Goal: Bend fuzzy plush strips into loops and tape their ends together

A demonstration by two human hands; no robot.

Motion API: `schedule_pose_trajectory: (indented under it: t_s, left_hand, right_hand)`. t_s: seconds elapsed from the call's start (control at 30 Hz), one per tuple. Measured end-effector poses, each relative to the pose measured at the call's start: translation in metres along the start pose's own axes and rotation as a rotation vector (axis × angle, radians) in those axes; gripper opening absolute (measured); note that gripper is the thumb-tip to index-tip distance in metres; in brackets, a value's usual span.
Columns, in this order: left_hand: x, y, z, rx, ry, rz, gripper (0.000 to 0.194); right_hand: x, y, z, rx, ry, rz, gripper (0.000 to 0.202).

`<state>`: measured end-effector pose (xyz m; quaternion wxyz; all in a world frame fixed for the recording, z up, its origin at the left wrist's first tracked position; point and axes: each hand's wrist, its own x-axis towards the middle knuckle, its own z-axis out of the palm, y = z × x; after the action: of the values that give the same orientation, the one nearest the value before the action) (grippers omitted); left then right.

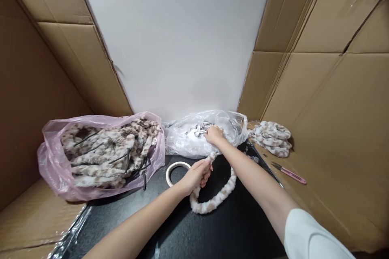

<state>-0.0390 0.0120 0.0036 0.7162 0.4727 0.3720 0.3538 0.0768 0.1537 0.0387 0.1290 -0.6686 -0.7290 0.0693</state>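
A fluffy white-and-beige fur loop [212, 205] hangs from my left hand [197, 176], whose fingers are wrapped round its ends near the middle of the black table. The lower curve of the loop rests on the tabletop. Farther back, my right hand [214, 135] reaches into a clear plastic bag [182, 145]. Its fingers are curled down at a heap of small white and silvery pieces [200, 128]; what they grip, if anything, is hidden. A roll of white tape [170, 170] lies flat just left of my left hand.
At left, a pink plastic bag [50, 170] holds many furry strips [103, 149] with dark cords. Several furry loops [272, 137] are piled at right, near pink-handled snips [291, 175]. Cardboard walls [343, 129] stand on both sides of the black table [136, 218].
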Motion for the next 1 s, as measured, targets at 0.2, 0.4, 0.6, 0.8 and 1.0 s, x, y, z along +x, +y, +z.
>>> schedule_pose_trajectory:
  t_s: [0.2,0.4,0.6,0.8,1.0]
  left_hand:
    - [0.005,0.011,-0.003,-0.148,0.130,0.118,0.030]
    - [0.005,0.022,-0.013,-0.265,0.231,0.081,0.024]
    - [0.004,0.037,-0.025,-0.317,0.121,0.067,0.019]
    - [0.002,0.055,-0.034,-0.320,0.114,0.113,0.029]
    - [-0.005,0.076,-0.048,-0.390,0.153,0.132,0.030]
  right_hand:
    - [0.010,-0.004,0.013,-0.026,-0.022,0.083,0.018]
    - [0.009,-0.014,0.016,-0.034,-0.010,0.061,0.024]
    - [0.004,-0.020,0.022,-0.083,0.027,-0.030,0.016]
    - [0.008,-0.019,0.027,-0.151,0.010,-0.022,0.025]
    - [0.016,-0.019,0.031,-0.189,-0.038,-0.062,0.026]
